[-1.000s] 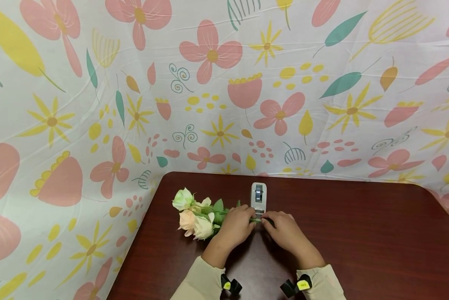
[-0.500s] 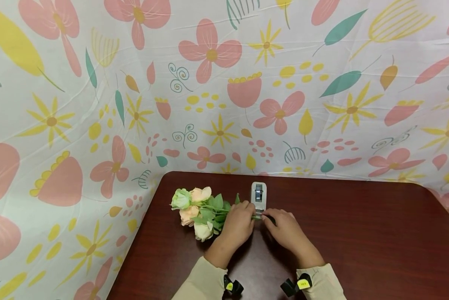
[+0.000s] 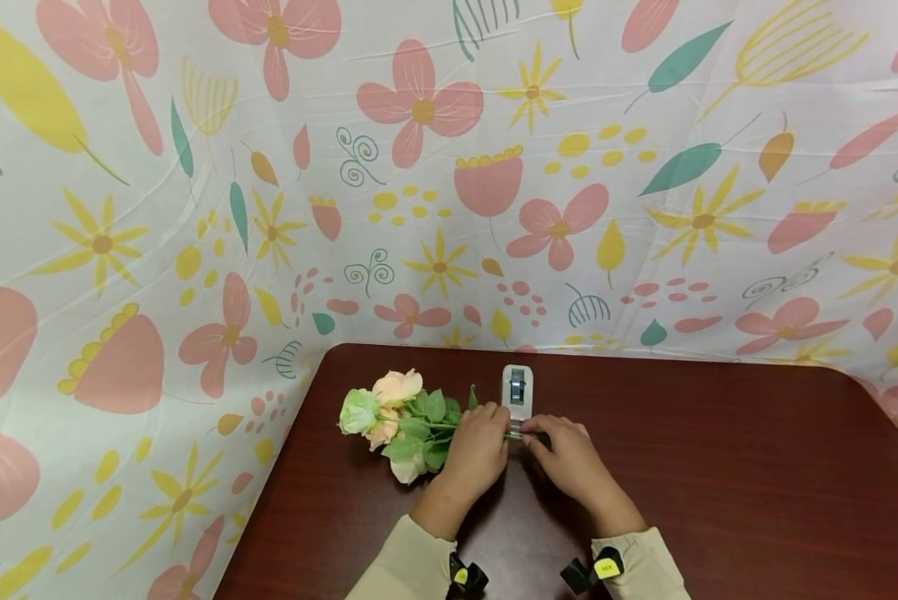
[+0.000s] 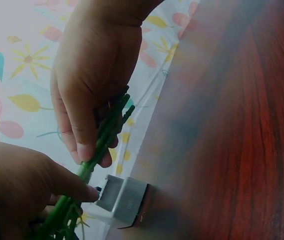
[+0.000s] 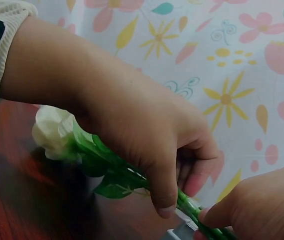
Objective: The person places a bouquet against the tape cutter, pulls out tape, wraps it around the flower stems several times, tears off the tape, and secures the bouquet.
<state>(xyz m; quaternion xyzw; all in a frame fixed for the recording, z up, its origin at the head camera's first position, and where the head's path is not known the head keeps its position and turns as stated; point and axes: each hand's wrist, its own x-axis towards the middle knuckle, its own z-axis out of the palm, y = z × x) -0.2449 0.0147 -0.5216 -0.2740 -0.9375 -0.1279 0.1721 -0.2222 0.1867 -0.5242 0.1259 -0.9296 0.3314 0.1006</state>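
- Turned since the earlier frame, the bouquet (image 3: 414, 427) is lying left.
- Left hand (image 3: 479, 446) is gripping its stems (image 4: 100, 146), right hand (image 3: 569, 454) pinching near their ends.
- Tape dispenser (image 4: 130, 201) is standing on their far side.
- Tape (image 5: 185, 220), partly hidden, seems to be wrapping them; next calls for steady rolling.

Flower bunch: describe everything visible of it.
The flower bunch has pale green, peach and cream blooms, green leaves and slender green stems, seemingly artificial. It points sideways, blooms toward the person's left; contact with the table is unclear. The left hand and right hand hold the stems near the tape dispenser, a shiny clear strip between.
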